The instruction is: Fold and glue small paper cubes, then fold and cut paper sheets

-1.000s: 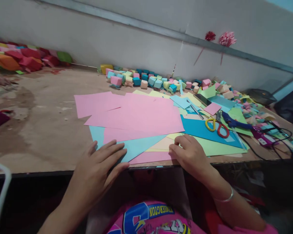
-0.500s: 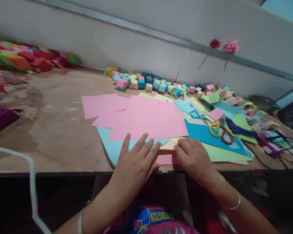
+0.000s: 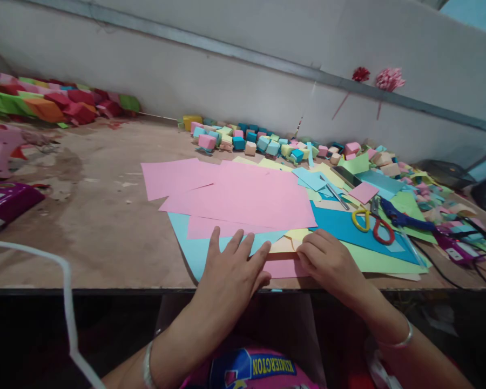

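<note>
Slid rightward, left hand (image 3: 233, 267) lies spread; right hand (image 3: 330, 265) presses pink sheet (image 3: 285, 268) between them.

Yellow lettering (image 3: 274, 367) is showing reversed on the pink shirt's (image 3: 251, 374) blue band, reading roughly "KIMERGTON"; nothing else is reading legibly.

1. Left hand (image 3: 230, 265) lies flat, fingers spread, on a light blue sheet (image 3: 194, 246).
2. Right hand (image 3: 330, 262) presses a pink sheet (image 3: 283, 267) at the bench (image 3: 85, 237) edge.
3. Scissors (image 3: 370, 222) lie nearby.
</note>
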Tool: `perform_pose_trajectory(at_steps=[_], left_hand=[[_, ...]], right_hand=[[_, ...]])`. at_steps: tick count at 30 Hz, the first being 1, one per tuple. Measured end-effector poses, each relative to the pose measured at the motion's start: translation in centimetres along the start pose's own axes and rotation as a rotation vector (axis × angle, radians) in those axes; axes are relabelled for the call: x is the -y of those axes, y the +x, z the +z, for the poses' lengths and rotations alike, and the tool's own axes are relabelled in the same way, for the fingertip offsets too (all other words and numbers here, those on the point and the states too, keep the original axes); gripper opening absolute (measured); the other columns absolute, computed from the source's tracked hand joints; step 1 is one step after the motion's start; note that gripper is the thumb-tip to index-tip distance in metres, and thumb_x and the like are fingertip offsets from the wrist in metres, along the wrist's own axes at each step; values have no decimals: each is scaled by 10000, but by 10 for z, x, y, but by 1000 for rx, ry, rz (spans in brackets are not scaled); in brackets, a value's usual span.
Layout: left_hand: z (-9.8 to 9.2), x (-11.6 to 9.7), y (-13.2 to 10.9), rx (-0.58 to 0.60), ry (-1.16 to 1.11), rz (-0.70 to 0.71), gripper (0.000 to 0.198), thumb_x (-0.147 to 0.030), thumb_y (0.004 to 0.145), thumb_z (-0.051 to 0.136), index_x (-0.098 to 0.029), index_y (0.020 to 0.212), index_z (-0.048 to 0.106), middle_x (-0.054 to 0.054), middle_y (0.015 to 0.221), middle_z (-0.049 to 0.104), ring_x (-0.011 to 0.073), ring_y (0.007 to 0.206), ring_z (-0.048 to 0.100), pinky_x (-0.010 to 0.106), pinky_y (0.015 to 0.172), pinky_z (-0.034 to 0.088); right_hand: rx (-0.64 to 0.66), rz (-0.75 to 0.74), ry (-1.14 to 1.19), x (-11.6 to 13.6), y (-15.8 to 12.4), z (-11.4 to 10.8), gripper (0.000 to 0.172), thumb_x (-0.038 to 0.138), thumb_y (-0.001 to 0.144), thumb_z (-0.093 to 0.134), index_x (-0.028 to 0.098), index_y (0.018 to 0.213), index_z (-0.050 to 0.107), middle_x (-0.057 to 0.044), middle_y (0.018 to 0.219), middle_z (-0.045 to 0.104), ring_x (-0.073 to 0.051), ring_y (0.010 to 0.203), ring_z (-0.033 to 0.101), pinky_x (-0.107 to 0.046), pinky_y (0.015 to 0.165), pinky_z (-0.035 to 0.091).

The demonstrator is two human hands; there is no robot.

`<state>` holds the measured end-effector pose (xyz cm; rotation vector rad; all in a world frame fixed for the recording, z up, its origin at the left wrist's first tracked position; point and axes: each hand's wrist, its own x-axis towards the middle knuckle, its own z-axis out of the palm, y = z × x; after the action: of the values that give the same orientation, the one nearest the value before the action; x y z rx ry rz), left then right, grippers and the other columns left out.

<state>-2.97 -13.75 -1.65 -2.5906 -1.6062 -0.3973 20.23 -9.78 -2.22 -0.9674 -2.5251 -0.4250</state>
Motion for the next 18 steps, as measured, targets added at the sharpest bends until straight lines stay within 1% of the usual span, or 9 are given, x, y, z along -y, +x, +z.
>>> perform_pose_trajectory(at_steps=[4, 8, 10, 12, 15, 18], left_hand=[[0, -2, 1, 21, 26, -2, 386, -386, 856, 701, -244, 1212, 660, 153, 1334, 619, 386, 1248, 550, 735, 1047, 316], [1, -6, 4, 17, 17, 19, 433, -430, 859, 686, -174, 1207, 655, 186, 1362, 592, 393, 1288, 515, 722, 1059, 316], [3, -8, 5, 22, 4, 37, 449, -425, 866, 680, -141, 1212, 643, 195, 1377, 579, 384, 1292, 514, 715, 1071, 311], [4, -9, 6, 27, -3, 45, 447, -405, 875, 675, -126, 1222, 632, 198, 1381, 575, 377, 1284, 523, 707, 1074, 311], [6, -9, 6, 9, -4, 47, 439, -381, 873, 681, -137, 1234, 623, 196, 1382, 575, 383, 1271, 533, 705, 1062, 318], [6, -8, 5, -14, -10, 48, 434, -354, 861, 700, -150, 1235, 617, 189, 1378, 580, 385, 1261, 538, 698, 1051, 326]], right_hand=[[-17, 100, 195, -2, -2, -15, 198, 61, 881, 516, 180, 758, 616, -78, 864, 608, -201, 831, 508, -330, 715, 408], [-118, 173, 279, -1, 1, -36, 148, 75, 855, 539, 198, 822, 615, -81, 923, 613, -208, 856, 546, -348, 725, 448], [-158, 170, 284, -2, 5, -44, 142, 75, 855, 535, 200, 837, 601, -84, 924, 625, -214, 872, 566, -358, 740, 466], [-170, 151, 267, -6, 10, -48, 151, 68, 860, 522, 201, 836, 589, -85, 919, 637, -214, 883, 585, -366, 766, 480], [-196, 137, 229, -14, 18, -54, 148, 75, 872, 515, 201, 818, 574, -85, 905, 644, -207, 876, 607, -367, 782, 490], [-228, 154, 194, -18, 23, -63, 135, 92, 882, 514, 204, 824, 562, -82, 907, 646, -205, 892, 619, -362, 779, 500]])
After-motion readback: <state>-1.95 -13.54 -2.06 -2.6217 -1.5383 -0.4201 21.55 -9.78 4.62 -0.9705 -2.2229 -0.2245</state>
